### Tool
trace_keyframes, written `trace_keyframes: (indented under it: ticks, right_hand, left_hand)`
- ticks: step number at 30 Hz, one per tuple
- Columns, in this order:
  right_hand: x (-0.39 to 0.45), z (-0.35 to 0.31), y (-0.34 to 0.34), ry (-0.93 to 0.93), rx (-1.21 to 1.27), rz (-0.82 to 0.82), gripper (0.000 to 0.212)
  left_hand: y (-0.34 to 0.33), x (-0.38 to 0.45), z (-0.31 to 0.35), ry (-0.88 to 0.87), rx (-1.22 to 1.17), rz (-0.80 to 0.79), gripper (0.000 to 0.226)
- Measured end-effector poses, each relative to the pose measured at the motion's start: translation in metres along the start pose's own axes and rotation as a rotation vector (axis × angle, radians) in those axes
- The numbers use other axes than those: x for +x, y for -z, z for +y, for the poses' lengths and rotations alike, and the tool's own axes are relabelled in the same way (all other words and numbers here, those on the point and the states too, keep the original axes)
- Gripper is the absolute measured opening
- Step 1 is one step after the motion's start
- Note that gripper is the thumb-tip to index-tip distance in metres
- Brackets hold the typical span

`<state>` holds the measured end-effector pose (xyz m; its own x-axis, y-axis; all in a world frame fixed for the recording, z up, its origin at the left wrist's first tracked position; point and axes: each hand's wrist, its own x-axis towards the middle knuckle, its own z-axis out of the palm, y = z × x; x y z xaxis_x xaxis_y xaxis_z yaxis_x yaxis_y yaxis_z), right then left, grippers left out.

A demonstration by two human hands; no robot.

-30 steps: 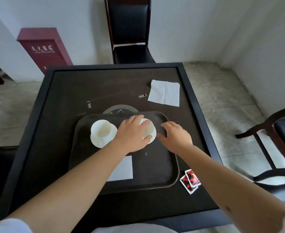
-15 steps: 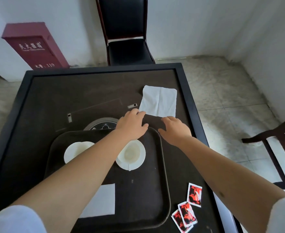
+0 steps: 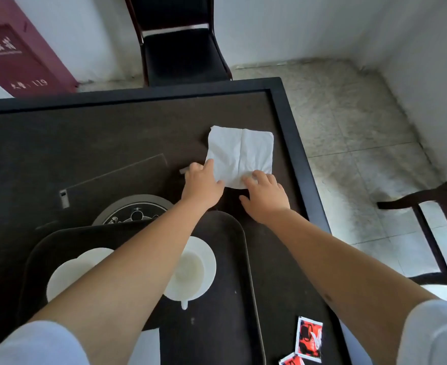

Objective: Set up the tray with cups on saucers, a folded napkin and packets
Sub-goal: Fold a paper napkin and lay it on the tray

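Head view, one dark square table (image 3: 106, 143) filling the left and centre of the frame. Item: white napkin (image 3: 241, 154), unfolded with a centre crease, lying flat on the table in the upper centre, outside the tray. Item: left hand (image 3: 201, 184), fingers loosely spread, fingertips touching the napkin's lower left edge; whether it pinches the paper cannot be told. Item: right hand (image 3: 266, 196), fingers spread, tips resting on the napkin's lower right corner, palm down on the table. Item: dark tray (image 3: 233, 259), lower centre, just below both hands. On it, two white cups on saucers: one (image 3: 193, 270) at centre, partly hidden by the left forearm, and one (image 3: 72, 272) at lower left. A second white sheet (image 3: 146, 346) shows on the tray at the bottom edge, mostly hidden by the arm. Item: red and black packets (image 3: 309, 338), lower right, on the table beside the tray, not in it. Item: round metal disc (image 3: 135, 212) set in the tabletop, partly under the tray's far rim. Item: black chair (image 3: 180, 48), upper centre, beyond the table. Item: red cabinet (image 3: 19, 54), upper left.
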<state>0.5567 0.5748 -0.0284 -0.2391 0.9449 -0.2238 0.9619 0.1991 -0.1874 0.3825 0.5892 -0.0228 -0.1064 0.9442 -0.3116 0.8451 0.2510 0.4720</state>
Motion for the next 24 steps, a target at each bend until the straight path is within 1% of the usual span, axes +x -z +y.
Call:
trace_keyframes:
  ticks: [2,4,6,7,9,11,12,15,17,20,22,24]
  right_hand:
    - [-0.001,0.000,-0.006,0.003,0.003,0.035,0.043]
    - [-0.003,-0.002,-0.008,-0.005,-0.002,0.059,0.041]
    - [-0.003,-0.005,-0.008,-0.015,0.001,0.074,0.040]
    - [-0.004,-0.006,-0.008,-0.016,-0.006,0.085,0.039]
    - [-0.005,-0.010,-0.007,-0.012,-0.042,0.114,0.036]
    - [-0.008,-0.012,-0.006,-0.005,-0.046,0.127,0.035]
    - [-0.009,-0.013,-0.007,0.012,-0.026,0.118,0.037]
    - [-0.013,-0.016,-0.008,0.134,0.098,0.038,0.049]
    - [-0.014,-0.018,-0.008,0.197,0.168,0.013,0.048]
    - [-0.013,-0.018,-0.009,0.219,0.139,0.052,0.040]
    - [-0.010,-0.017,-0.008,0.240,0.154,-0.003,0.043]
    - [-0.007,-0.015,-0.007,0.335,0.107,-0.049,0.048]
  left_hand:
    - [-0.001,0.005,0.007,0.143,-0.193,0.036,0.054]
    - [-0.003,0.010,0.012,0.261,-0.260,0.053,0.052]
    - [-0.005,0.014,0.013,0.329,-0.291,0.038,0.042]
    - [-0.005,0.016,0.012,0.336,-0.303,0.032,0.033]
    - [-0.004,0.019,0.008,0.312,-0.317,0.023,0.010]
    - [0.000,0.022,0.005,0.279,-0.349,0.032,0.019]
    - [0.004,0.025,0.004,0.275,-0.362,0.042,0.020]
    - [0.020,0.035,0.001,0.256,-0.308,0.045,0.010]
    - [0.030,0.043,-0.001,0.199,-0.262,0.052,0.012]
    - [0.044,0.057,-0.003,0.096,-0.179,0.083,0.014]
    - [0.053,0.066,-0.002,0.019,-0.182,0.089,0.011]
    - [0.061,0.072,0.001,-0.049,-0.202,0.089,0.011]
